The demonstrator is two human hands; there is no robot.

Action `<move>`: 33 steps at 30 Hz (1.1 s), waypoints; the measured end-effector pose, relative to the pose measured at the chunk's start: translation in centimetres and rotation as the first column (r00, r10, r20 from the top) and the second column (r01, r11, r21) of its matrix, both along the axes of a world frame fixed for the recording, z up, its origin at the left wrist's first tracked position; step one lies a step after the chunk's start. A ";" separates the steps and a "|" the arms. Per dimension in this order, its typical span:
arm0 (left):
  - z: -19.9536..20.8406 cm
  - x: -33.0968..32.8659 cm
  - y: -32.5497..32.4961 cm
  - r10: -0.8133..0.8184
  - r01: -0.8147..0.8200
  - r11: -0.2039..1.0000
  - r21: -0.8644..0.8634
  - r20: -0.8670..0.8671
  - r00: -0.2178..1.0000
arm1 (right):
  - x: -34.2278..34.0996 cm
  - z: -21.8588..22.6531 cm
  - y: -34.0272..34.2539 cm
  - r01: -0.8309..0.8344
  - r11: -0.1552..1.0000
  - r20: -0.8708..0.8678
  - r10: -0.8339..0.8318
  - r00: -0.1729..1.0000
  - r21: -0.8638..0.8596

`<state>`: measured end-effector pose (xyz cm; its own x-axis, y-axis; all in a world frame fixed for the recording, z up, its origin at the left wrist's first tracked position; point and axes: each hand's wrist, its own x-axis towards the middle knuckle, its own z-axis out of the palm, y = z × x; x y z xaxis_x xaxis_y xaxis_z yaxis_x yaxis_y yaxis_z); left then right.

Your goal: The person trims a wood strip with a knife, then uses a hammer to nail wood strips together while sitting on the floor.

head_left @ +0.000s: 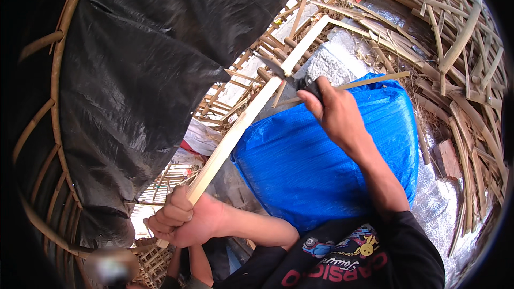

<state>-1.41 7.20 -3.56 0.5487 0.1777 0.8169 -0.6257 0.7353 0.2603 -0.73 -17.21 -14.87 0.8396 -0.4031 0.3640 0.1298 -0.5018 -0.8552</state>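
Observation:
A long pale bamboo strip (243, 123) slants up and away from the lower left. My left hand (187, 217) is closed around its near end. In my right hand (337, 115), the fingers wrap the dark handle of a knife (273, 67). Its blade lies across the strip's upper part and points to the left. Under my right arm spreads a blue plastic sheet (326, 155), covering my lap. A thin bamboo strip (377, 79) passes behind my right hand, along the sheet's upper edge.
A whitish block (334, 64) sits beyond the sheet. Bamboo pieces (466, 101) and woven strips crowd the right side. Black plastic sheeting (134, 75) hangs at left over a bamboo frame (55, 101). Another person's arm (200, 265) shows at the lower left, below my left forearm.

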 end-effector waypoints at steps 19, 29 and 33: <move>2.0 -2.4 -0.6 0.184 -0.188 0.981 0.052 0.059 0.981 | 0.1 -0.3 1.8 -0.139 0.980 0.187 0.164 0.969 -0.139; 1.9 -1.4 -1.7 0.150 -0.157 0.984 0.084 0.084 0.985 | 0.3 -0.1 0.9 -0.049 0.998 0.091 0.052 0.994 -0.029; 4.1 -3.8 2.6 -0.013 -0.004 0.989 0.149 0.113 0.994 | 2.4 -2.8 -5.4 0.240 0.968 -0.098 -0.233 0.968 0.070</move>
<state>-5.19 9.82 0.59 0.4518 0.0471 0.8909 -0.6544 0.6962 0.2951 1.64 -22.66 -17.69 0.7443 -0.6190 0.2508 -0.0619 -0.4379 -0.8969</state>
